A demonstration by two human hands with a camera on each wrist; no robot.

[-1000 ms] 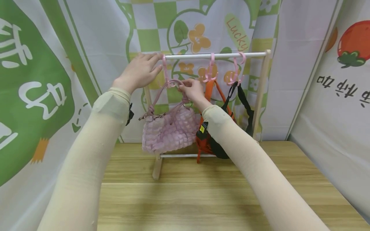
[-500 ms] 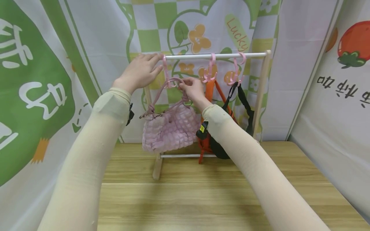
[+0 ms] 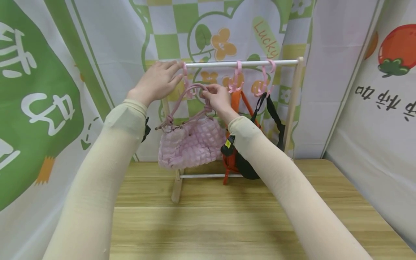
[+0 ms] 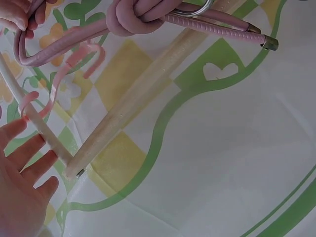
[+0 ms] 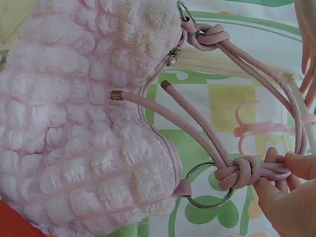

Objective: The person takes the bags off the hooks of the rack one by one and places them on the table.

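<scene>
A puffy pink handbag (image 3: 191,144) hangs from my right hand (image 3: 218,99), which pinches its cord handle (image 5: 276,170) between thumb and fingers close to a knot. The handle's arch is in front of a pink hook (image 3: 187,81) on the rack's top rail (image 3: 214,65); whether they touch, I cannot tell. My left hand (image 3: 159,81) lies at the rail's left end, fingers (image 4: 30,150) extended beside the top of that hook. Seen from the right wrist, the bag shows metal rings (image 5: 210,185) and loose cord ends.
Two more pink hooks (image 3: 236,77) hang farther right. An orange-strapped bag (image 3: 231,159) and a black bag (image 3: 248,168) hang beneath them, partly behind my right arm. The rack's wooden foot (image 3: 177,189) stands on the wooden table (image 3: 208,231). Printed cloth lies behind.
My right hand has risen slightly, lifting the handbag and its handle a little higher against the hook. My left hand has stayed at the rail's end.
</scene>
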